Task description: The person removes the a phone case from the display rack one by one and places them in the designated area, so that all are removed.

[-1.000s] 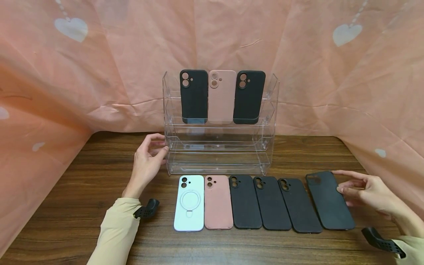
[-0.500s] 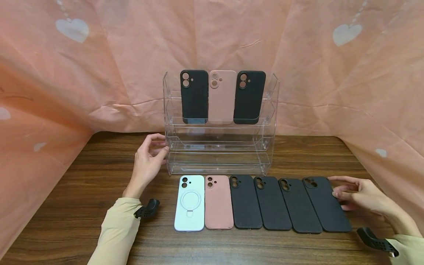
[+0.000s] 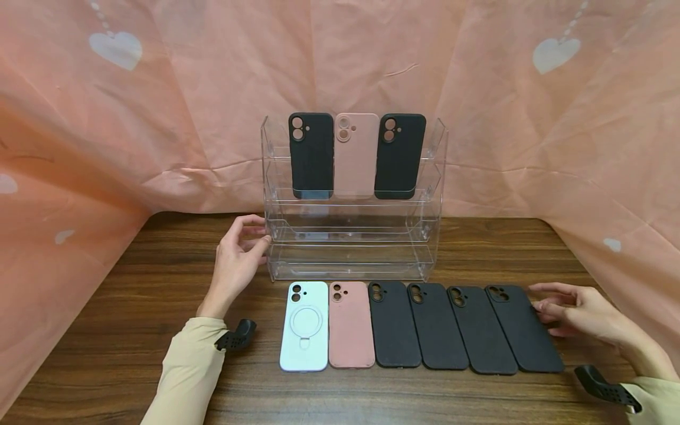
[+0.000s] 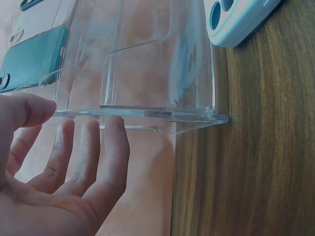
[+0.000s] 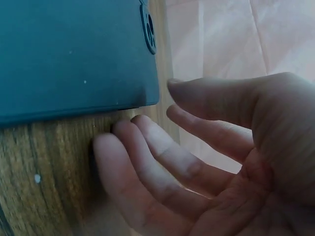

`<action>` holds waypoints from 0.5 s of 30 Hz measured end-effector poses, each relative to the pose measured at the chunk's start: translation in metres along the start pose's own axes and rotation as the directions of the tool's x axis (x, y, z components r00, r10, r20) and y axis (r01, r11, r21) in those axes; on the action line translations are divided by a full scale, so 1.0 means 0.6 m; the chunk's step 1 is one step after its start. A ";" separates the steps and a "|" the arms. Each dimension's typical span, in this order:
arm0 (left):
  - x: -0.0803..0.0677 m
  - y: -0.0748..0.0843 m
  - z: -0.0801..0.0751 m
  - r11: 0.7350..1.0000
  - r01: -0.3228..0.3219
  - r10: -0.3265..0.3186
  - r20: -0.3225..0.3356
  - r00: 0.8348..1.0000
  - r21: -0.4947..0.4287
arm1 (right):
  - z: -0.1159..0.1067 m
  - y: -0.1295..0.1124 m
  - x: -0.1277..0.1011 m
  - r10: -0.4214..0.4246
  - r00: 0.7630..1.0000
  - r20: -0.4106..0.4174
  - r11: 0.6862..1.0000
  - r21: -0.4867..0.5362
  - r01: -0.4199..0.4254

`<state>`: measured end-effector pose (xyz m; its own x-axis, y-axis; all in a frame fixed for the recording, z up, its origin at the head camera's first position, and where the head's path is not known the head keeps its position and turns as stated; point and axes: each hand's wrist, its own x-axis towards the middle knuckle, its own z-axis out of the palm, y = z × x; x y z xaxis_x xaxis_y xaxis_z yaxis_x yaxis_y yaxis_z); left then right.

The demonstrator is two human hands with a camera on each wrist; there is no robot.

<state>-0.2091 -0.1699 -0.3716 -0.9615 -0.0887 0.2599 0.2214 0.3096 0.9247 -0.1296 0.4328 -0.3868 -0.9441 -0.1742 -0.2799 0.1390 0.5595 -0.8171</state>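
A row of phone cases lies on the table: a white case (image 3: 303,326) with a ring, a pink case (image 3: 351,324), and several black ones. My right hand (image 3: 581,313) is beside the rightmost black case (image 3: 525,328), fingers loosely bent with nothing in them. In the right wrist view, a gap shows between the thumb and that case's edge. My left hand (image 3: 239,257) touches the left side of a clear tiered acrylic stand (image 3: 349,271); its fingertips rest along the side panel in the left wrist view.
On the stand's top tier, a pink case (image 3: 356,154) stands upright between a left black case (image 3: 312,154) and a right black case (image 3: 399,156). The lower tiers sit just behind the row. A peach cloth (image 3: 212,106) hangs behind and at both sides of the wooden table (image 3: 127,330).
The rightmost black case, earlier tilted up in my right hand, has come down flat at the row's end. My right hand has let go of it. My left hand has stayed put.
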 end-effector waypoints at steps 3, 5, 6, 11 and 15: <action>0.000 0.000 0.001 1.000 0.003 -0.003 0.001 1.000 -0.006 | 0.000 -0.003 0.000 -0.006 0.998 -0.062 0.999 -0.044 0.004; 0.001 0.000 0.002 1.000 0.003 -0.003 0.000 1.000 -0.008 | 0.001 -0.007 0.000 -0.026 0.993 -0.113 0.998 -0.068 0.018; 0.000 0.000 0.002 1.000 0.002 -0.002 0.000 1.000 -0.008 | 0.001 -0.008 0.001 -0.044 0.990 -0.133 0.996 -0.083 0.033; 0.000 0.000 0.001 1.000 -0.007 0.007 -0.007 1.000 -0.010 | 0.006 -0.022 0.007 -0.150 0.958 -0.243 0.981 -0.161 0.112; 0.000 0.000 0.001 1.000 -0.005 0.005 -0.003 1.000 -0.006 | 0.014 -0.042 0.017 -0.190 0.936 -0.297 0.978 -0.145 0.152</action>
<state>-0.2090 -0.1696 -0.3718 -0.9600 -0.0896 0.2653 0.2272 0.3046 0.9250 -0.1403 0.4101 -0.3735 -0.9987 -0.0283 0.0434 -0.0515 0.6382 -0.7681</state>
